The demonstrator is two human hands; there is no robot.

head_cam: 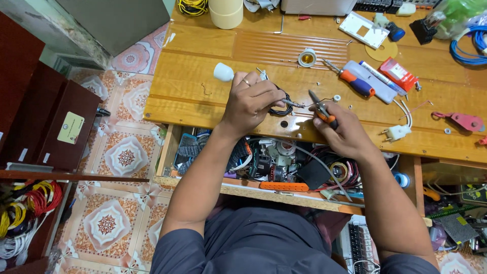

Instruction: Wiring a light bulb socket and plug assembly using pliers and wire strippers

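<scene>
My left hand (251, 99) is closed around a black cable (282, 108) whose bare wire end sticks out to the right. My right hand (342, 129) grips orange-handled pliers (321, 107), with the jaws at that wire tip. Both hands hover over the front edge of a wooden workbench (193, 91). A white plug part (223, 72) lies just beyond my left hand. A small white ring (336, 98) sits right behind the pliers.
An open drawer (284, 167) crammed with cables and parts lies under my arms. On the bench are a red-handled screwdriver (355, 82), a white plug (397, 132), a lamp socket (307, 58), a red tool (464, 121) and blue cable (469, 48). Wire coils (30, 203) hang at left.
</scene>
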